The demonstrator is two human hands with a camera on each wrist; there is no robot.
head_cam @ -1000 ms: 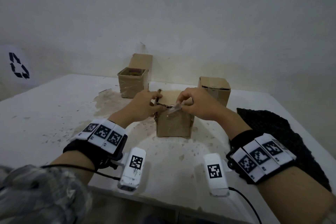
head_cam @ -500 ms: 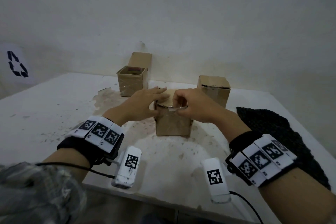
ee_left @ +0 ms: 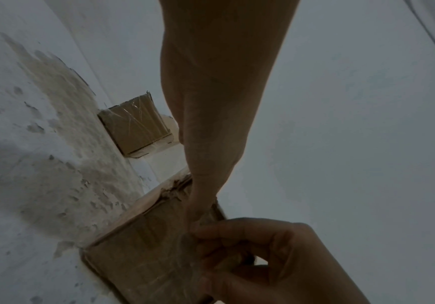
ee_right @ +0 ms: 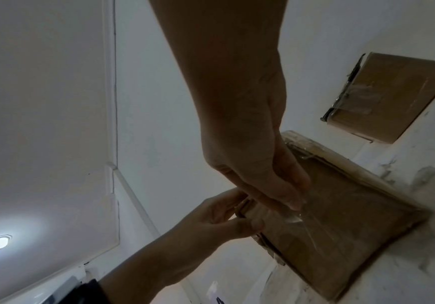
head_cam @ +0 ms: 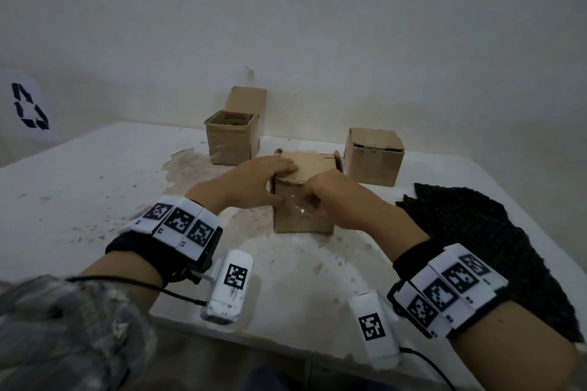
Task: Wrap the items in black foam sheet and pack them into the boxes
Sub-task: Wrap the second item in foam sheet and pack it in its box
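Cardboard box sits mid-table w/ its top flap folded down. Left hand lies over the box's left top corner, fingers straight across the flap and thumb down the front face. Right hand is at the front face, fingertips curled in a pinch on a strip of clear tape stuck there (shiny, hard to make out from the head cam). Contents of this box can't be seen.

Behind it to the left, an open box w/ its lid flap standing up; something colourful sits inside, too small to identify. Behind to the right, a closed box, tape across its front. Black foam sheet lies flat on the table's right side, near the right forearm.

No brand or readable writing on any box. A black recycling-arrows sign is on the wall at far left; square black-and-white code tags run along both wristbands.

Right wrist cam shows the tape wrinkled under the fingertips, plus a round ceiling light the head cam misses. Left wrist cam shows the torn edge of the box top.
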